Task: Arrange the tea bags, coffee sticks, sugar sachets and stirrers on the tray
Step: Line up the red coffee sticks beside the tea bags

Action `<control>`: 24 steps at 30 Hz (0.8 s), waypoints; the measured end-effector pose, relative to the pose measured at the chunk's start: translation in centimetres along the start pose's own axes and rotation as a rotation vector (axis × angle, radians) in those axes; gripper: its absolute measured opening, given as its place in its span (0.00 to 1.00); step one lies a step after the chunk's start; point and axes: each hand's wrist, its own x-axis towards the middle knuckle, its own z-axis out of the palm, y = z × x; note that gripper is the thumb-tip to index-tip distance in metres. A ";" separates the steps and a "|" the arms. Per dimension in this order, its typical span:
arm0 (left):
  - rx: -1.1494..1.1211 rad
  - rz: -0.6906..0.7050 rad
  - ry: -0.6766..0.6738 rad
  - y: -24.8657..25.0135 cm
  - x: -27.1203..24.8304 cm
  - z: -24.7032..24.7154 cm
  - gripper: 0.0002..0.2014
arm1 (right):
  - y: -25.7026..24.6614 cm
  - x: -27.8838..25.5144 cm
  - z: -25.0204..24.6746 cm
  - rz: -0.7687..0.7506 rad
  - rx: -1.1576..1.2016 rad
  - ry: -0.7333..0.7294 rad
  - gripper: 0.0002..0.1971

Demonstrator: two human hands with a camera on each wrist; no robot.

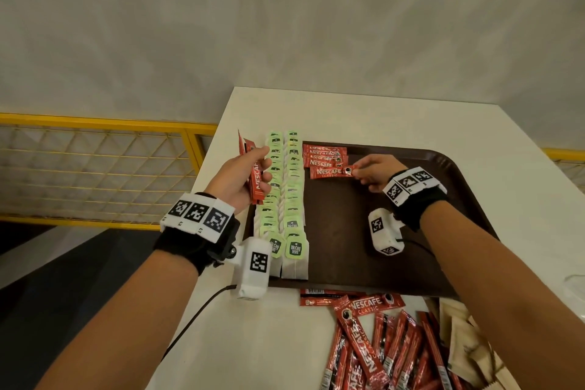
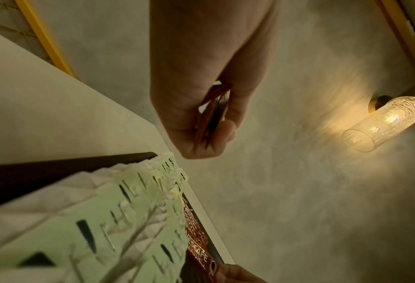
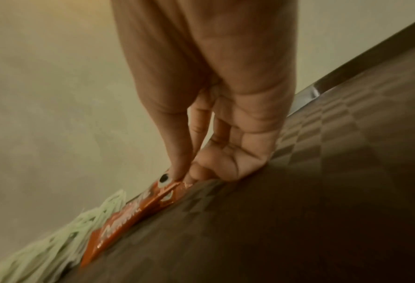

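Loose coffee sticks [image 1: 380,348] and brown sachets [image 1: 468,342] run off bottom edge (count unclear). Left hand [image 1: 240,177] hides its held sticks' [image 1: 254,174] number.

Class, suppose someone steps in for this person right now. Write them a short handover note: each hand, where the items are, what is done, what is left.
Left hand: holds a few spare coffee sticks upright above the tray's left edge.
Right hand: pinches the end of one coffee stick, setting it flat on the tray below a short column of sticks.
Done: two long rows of tea bags along the tray's left side.
Left: the coffee stick pile on the table and the brown sachets beside it. No stirrers are visible.
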 end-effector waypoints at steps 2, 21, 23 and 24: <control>-0.006 -0.002 0.006 -0.1 0.1 -0.1 0.06 | -0.3 0.5 0.3 -0.011 -0.076 0.006 0.06; -0.133 -0.038 -0.074 -0.3 0.0 -0.1 0.05 | -1.8 2.0 2.0 -0.028 -0.379 0.077 0.13; -0.129 -0.041 -0.095 -0.3 -0.4 0.0 0.06 | -1.5 2.1 2.0 -0.030 -0.370 0.085 0.17; -0.125 -0.044 -0.103 -0.4 -0.6 0.1 0.06 | -1.4 2.1 2.0 -0.028 -0.360 0.092 0.18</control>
